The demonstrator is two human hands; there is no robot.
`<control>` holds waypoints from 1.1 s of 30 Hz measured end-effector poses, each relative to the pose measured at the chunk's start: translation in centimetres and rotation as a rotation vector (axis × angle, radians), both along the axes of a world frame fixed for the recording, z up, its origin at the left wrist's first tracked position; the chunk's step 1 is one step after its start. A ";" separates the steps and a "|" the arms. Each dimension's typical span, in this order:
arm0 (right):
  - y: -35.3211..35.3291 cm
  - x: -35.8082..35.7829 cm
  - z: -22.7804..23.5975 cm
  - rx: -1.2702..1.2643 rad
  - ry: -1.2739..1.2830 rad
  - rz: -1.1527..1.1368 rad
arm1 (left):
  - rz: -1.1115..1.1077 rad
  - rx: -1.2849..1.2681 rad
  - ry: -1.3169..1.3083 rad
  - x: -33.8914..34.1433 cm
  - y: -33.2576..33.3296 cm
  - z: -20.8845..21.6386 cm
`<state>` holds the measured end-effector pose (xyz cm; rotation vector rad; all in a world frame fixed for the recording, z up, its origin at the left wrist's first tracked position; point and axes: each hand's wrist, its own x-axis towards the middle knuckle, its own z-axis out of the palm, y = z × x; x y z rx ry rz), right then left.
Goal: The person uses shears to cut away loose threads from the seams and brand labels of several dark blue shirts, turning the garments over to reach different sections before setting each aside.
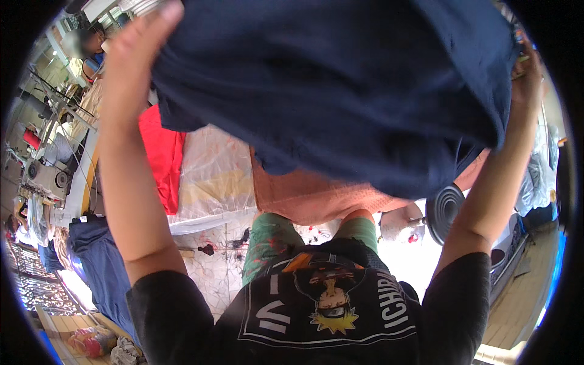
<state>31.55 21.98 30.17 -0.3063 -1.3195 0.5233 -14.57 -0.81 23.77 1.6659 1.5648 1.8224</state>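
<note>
A large navy blue cloth (340, 91) is spread between my two raised arms, its lower edge hanging in folds. At the upper left, my left hand (143, 39) is closed at the cloth's side, thumb toward the fabric; motion blurs it a little. My right hand (528, 76) grips the opposite side at the upper right, its fingers partly hidden by the cloth. Whether the cloth is a finished garment I cannot tell. Beneath it an orange-brown cloth (304, 194) lies in front of my knees, partly covered from view.
A red cloth (163, 161) lies on clear plastic sheeting (213, 167) to the left. Dark blue fabric (103, 261) hangs near my left elbow. Sewing machinery (48, 176) stands further left, with a person (91, 58) beyond. A black ridged wheel (445, 213) is by my right forearm.
</note>
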 end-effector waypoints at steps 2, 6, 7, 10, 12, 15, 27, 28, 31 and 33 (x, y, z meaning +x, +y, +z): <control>5.6 0.0 -2.3 -0.125 -0.108 0.036 | -0.148 -0.034 -0.132 2.4 0.5 -2.5; 4.4 -12.4 -7.1 -0.474 -0.674 -0.276 | 0.090 -0.524 -0.469 -3.6 6.6 -12.7; 4.6 -14.3 -9.6 -0.541 -0.705 -0.204 | 0.050 -0.576 -0.520 -4.9 5.9 -16.9; 5.9 -10.9 -16.0 -0.303 -0.947 -0.179 | 0.021 -0.941 -0.620 -6.7 3.0 -25.5; 3.1 -8.0 -19.8 -0.397 -0.959 -0.051 | 0.043 -0.989 -0.567 -5.0 0.8 -27.1; 1.1 -3.5 -26.2 -0.863 -0.901 -0.038 | 0.107 -0.816 -0.636 -3.7 -0.2 -29.4; -1.4 -2.8 -34.9 -1.288 -0.791 0.357 | 0.238 -0.682 -0.812 -3.5 -0.8 -30.1; -1.5 -3.1 -34.8 -1.286 -0.787 0.387 | 0.211 -0.722 -0.742 -3.6 -0.9 -30.0; -2.3 -4.2 -32.9 -1.286 -0.700 0.396 | 0.093 -0.864 -0.508 -4.9 -1.6 -29.8; -1.2 -3.6 -31.5 -1.233 -0.586 0.343 | 0.127 -0.915 -0.307 -5.4 -1.7 -27.8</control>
